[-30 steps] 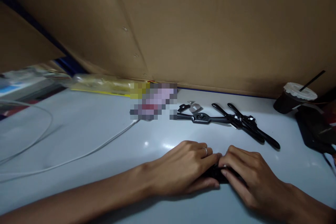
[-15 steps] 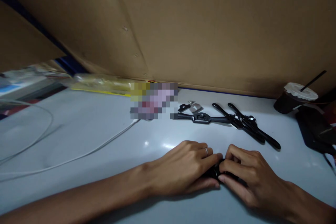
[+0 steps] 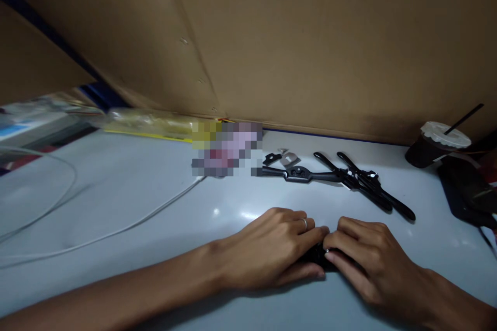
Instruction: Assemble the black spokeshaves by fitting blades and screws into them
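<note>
Near the front of the table, my left hand (image 3: 277, 245) is closed around a black spokeshave (image 3: 319, 253), largely hidden beneath my fingers. At its middle, my right hand (image 3: 375, 258) pinches a small shiny piece, seemingly a screw or knob, between thumb and forefinger. Beyond my hands lies a bare spokeshave body (image 3: 298, 175). Behind that are a black cap piece (image 3: 272, 159), a flat silver blade (image 3: 290, 159) and a small screw (image 3: 283, 150). Two more black spokeshaves, one here (image 3: 351, 180) and another (image 3: 371, 181), lie slantwise side by side to the right.
A lidded cup of dark drink (image 3: 437, 147) with a straw stands at the right, beside a black case (image 3: 462, 191). A white cable (image 3: 155, 214) crosses the left side of the white table (image 3: 128, 176). Plastic-wrapped yellow material (image 3: 151, 125) lies along the cardboard wall (image 3: 272, 41).
My right hand's fingers have shifted slightly at the middle of the spokeshave, so a small shiny piece now shows at the fingertips. My left hand keeps its place.
</note>
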Motion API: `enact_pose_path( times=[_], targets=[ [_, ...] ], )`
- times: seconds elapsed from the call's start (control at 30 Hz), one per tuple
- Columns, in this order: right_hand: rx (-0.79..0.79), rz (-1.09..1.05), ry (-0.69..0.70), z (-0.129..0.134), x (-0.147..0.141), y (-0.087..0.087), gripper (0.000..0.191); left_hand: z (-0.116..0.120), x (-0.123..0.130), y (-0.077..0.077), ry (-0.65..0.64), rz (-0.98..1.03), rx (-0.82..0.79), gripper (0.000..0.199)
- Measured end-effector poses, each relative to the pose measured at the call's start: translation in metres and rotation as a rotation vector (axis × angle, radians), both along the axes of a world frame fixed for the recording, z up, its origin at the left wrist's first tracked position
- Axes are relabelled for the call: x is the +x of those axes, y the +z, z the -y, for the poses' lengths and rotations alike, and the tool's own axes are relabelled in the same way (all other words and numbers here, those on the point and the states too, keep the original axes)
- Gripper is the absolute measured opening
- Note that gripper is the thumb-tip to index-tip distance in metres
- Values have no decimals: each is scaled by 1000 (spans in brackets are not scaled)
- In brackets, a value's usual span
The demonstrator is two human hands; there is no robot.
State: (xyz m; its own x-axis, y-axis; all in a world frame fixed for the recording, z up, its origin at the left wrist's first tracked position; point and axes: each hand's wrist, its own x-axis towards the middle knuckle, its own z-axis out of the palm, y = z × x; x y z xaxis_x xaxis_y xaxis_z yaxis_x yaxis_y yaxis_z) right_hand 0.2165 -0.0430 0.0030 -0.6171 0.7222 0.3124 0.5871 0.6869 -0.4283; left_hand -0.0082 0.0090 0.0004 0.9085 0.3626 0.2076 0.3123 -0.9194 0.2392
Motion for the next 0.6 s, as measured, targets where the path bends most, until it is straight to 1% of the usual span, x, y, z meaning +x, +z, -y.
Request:
enact_pose_path(
  times=[0.1, 0.17, 0.23, 0.3, 0.33, 0.37, 0.43, 0.5, 0.6],
  targets=[
    [-6, -13, 9, 1, 0, 0, 24, 0, -1, 0, 4, -9, -18, 30],
    [-15, -14, -4, 3, 0, -1, 21, 1, -1, -1, 4, -5, -19, 31],
    [-48, -27, -64, 5, -1, -2, 13, 1, -2, -1, 1, 4, -14, 32],
    [-99, -39, -156, 5, -1, -3, 3, 1, -2, 0, 4, 3, -16, 33],
    [-116, -38, -183, 5, -1, -4, 2, 1, -2, 0, 6, 1, -18, 33],
    [-126, -31, -187, 4, -1, -4, 5, 1, -1, 0, 7, 1, -19, 33],
    [-110, -12, -126, 3, -1, -3, 12, 1, -1, 1, 8, 3, -17, 32],
    [-62, 3, -46, 1, -1, -2, 21, 1, -1, 0, 6, 8, -16, 32],
    [-36, 9, -4, 0, 0, 1, 22, 1, -1, -1, 0, 14, -20, 31]
  ],
)
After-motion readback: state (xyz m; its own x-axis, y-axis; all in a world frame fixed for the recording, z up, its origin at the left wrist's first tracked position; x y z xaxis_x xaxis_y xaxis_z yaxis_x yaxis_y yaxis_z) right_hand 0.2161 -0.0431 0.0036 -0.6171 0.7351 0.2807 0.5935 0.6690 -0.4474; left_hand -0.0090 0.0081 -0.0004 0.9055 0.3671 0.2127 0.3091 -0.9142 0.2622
